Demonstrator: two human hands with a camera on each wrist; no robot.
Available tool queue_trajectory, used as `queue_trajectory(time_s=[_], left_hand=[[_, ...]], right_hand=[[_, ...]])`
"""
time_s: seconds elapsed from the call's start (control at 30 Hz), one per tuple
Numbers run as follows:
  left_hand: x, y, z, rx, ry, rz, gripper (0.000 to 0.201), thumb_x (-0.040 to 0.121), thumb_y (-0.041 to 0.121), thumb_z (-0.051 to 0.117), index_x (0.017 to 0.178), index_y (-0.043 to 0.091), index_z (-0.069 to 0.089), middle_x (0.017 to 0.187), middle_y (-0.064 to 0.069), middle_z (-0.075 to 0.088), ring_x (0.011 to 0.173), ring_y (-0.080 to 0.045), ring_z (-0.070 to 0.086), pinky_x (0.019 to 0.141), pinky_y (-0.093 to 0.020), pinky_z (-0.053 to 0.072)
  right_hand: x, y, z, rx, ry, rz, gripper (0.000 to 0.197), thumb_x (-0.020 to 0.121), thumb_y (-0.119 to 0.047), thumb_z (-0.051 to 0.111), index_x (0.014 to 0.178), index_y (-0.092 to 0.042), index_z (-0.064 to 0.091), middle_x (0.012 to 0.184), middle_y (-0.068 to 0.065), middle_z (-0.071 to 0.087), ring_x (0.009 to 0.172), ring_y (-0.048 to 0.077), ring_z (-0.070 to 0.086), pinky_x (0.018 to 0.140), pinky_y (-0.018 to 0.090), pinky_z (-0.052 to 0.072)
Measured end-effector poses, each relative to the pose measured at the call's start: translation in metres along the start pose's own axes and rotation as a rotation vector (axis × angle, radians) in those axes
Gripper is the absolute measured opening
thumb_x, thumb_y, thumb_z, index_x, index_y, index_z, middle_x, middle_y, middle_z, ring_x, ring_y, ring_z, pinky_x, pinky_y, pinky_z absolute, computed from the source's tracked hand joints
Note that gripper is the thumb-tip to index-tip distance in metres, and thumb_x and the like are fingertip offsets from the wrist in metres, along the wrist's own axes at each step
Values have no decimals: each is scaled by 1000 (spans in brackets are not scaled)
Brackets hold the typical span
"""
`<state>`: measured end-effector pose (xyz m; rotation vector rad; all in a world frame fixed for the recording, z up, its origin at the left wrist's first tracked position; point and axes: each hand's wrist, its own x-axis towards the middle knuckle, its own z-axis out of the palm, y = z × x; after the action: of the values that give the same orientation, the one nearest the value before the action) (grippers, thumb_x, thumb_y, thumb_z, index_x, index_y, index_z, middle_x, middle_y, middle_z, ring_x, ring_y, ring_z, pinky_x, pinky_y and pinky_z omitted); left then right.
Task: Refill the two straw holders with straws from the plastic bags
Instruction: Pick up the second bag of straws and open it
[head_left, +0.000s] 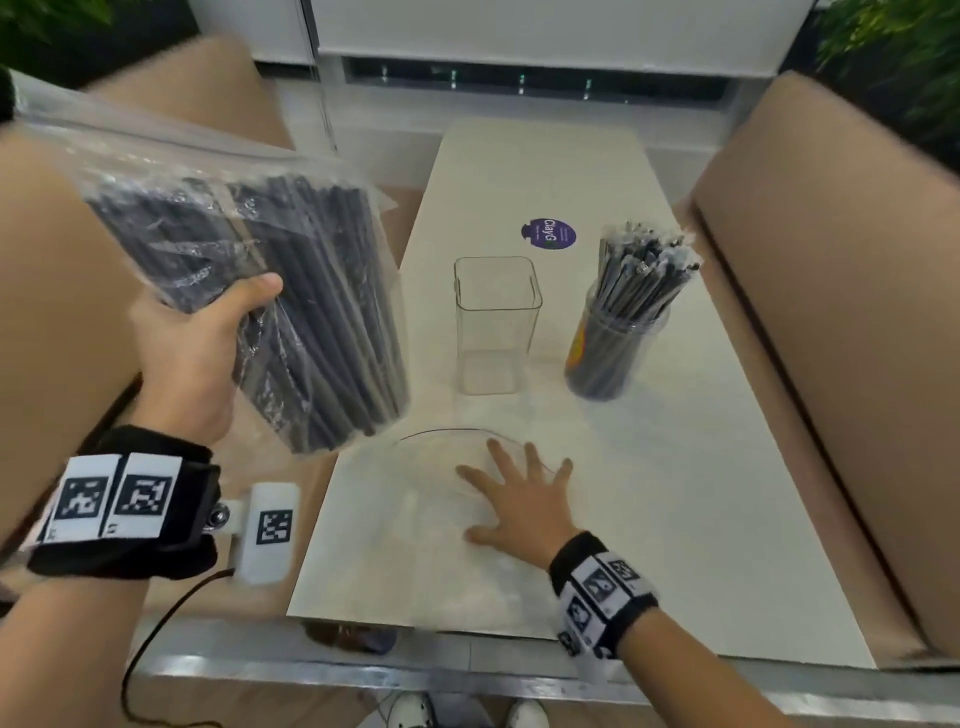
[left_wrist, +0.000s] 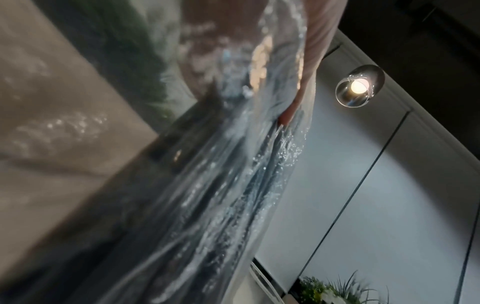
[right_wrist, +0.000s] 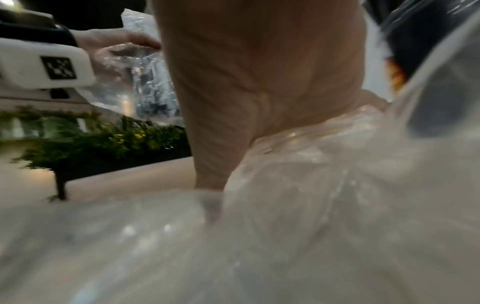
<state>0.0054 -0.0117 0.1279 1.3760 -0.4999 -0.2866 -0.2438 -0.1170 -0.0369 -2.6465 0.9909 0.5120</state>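
1. Left hand (head_left: 195, 358) grips the full bag of black straws (head_left: 270, 291), up left of the empty square holder (head_left: 496, 325).
2. Right hand (head_left: 519, 499), fingers spread, presses an empty clear bag (head_left: 415, 519) flat, nearer than that holder.
3. Round holder (head_left: 613, 343), just right of it, is packed with straws.

Dim indoor light, glowing pendant bulb (left_wrist: 359, 87), blurred wrist views, warped edges

Seating booth with long pale table, greenery at both upper corners.

A long off-white rectangular tabletop (head_left: 524, 171) runs up the head view's centre, flanked by tan upholstered bench seats at frame left (head_left: 47, 291) and right (head_left: 841, 291). White wall panels (head_left: 561, 26) fill the top. A lit clear glass globe pendant lamp (left_wrist: 359, 88) hangs at upper right of the left wrist view.
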Motion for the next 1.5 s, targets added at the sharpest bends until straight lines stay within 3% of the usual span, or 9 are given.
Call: queue_trajectory(time_s=[0.37,0.47,0.6,0.7,0.8,1.0,1.23,1.33,1.5], left_hand=[[-51,-5,50,20,-208,-49,29,78,12,74,74,26,49,49,34,62,57,20,61,67,-5,49],[-48,-14,55,24,-332,-149,39,61,32,84,96,25,68,89,22,75,85,10,68,93,-24,52],[-51,-21,57,43,-422,-52,37,75,3,77,80,39,74,87,17,77,87,-1,72,77,-21,55],[-64,-18,60,99,-509,-56,25,73,8,79,91,24,73,94,5,78,93,-14,73,88,-41,55],[-72,-15,64,201,-692,-106,39,61,42,84,94,24,73,98,-14,75,91,-36,69,86,-61,51],[-66,3,72,187,-1086,-98,37,58,43,79,93,31,75,101,5,77,93,-10,72,75,-16,55],[-52,-11,47,467,-679,151,51,53,75,71,98,56,57,106,18,62,92,1,62,74,-17,49],[-60,3,51,247,-398,107,36,72,60,69,90,31,59,88,10,61,72,-5,56,65,-22,45],[-66,28,63,203,-465,59,34,78,37,76,80,8,59,69,-7,62,59,-16,58,54,-28,50]], right_hand=[[-63,187,16,338,112,803,82,81,-81,35,151,-49,7,166,-7,0,148,41,9,112,70,13],[-65,196,6,407,106,848,86,79,-83,37,151,-49,4,165,-7,0,148,41,8,112,71,11],[-71,201,-11,485,121,831,108,64,-95,38,149,-51,-9,166,1,-7,149,44,1,112,72,4],[-88,188,-47,559,421,690,113,65,-83,54,155,-31,8,162,13,13,148,37,18,116,58,16],[-103,138,-114,625,761,251,79,81,-59,60,147,-22,38,150,-5,39,138,11,35,113,32,30],[-87,28,-171,902,522,-347,43,93,-37,61,133,-23,57,105,-4,68,85,3,65,75,21,53],[-69,-11,-155,1279,464,-399,20,93,0,60,113,1,65,64,0,57,47,8,47,49,19,43],[-62,-22,-152,1346,515,-384,19,93,1,59,112,2,63,63,-2,57,46,5,49,51,18,45],[-58,-41,-148,1368,522,-429,17,93,0,61,110,-3,61,63,-1,60,49,11,56,51,22,49]])
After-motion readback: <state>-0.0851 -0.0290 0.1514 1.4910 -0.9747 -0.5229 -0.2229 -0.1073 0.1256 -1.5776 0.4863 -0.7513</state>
